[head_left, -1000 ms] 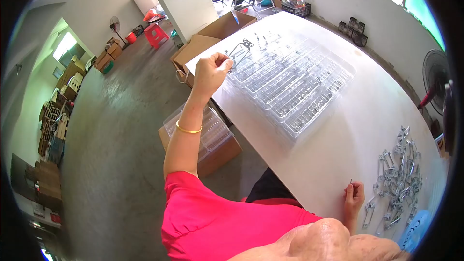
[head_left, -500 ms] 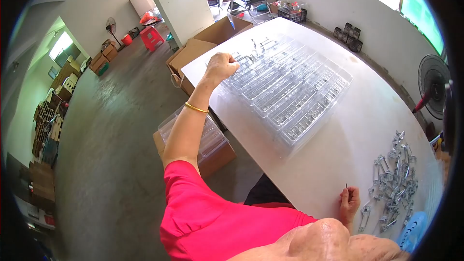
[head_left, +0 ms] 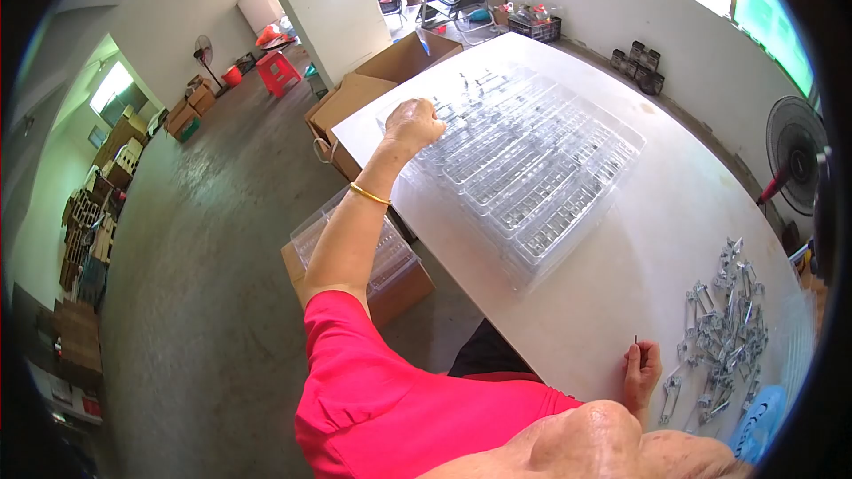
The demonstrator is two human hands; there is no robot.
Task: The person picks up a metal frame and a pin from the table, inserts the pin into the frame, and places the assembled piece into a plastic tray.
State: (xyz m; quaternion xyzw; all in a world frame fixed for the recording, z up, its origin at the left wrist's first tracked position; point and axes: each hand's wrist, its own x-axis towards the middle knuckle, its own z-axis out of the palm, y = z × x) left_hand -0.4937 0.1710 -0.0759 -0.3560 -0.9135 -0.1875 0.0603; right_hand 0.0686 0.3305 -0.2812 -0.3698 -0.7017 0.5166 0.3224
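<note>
My left hand [head_left: 414, 124] is closed over the left edge of a clear plastic tray [head_left: 537, 173] on the white table [head_left: 657, 257]; what its fingers hold, if anything, is hidden. Rows of small metal parts lie in the tray's long compartments, and a few stick up near its far end. Low on the table, my right hand [head_left: 641, 376] pinches a small thin dark pin that points up. To the right of that hand lies a loose pile of metal fittings [head_left: 728, 337].
Beside the table's left edge, a cardboard box [head_left: 399, 288] bears more clear trays. A larger open box [head_left: 364, 93] stands past the far left edge. Blue plastic packaging [head_left: 760, 421] lies at the lower right, and a fan [head_left: 795, 158] stands at the right.
My left hand has moved slightly right and is still closed at the tray's left edge. My right hand has stayed in place with the pin.
</note>
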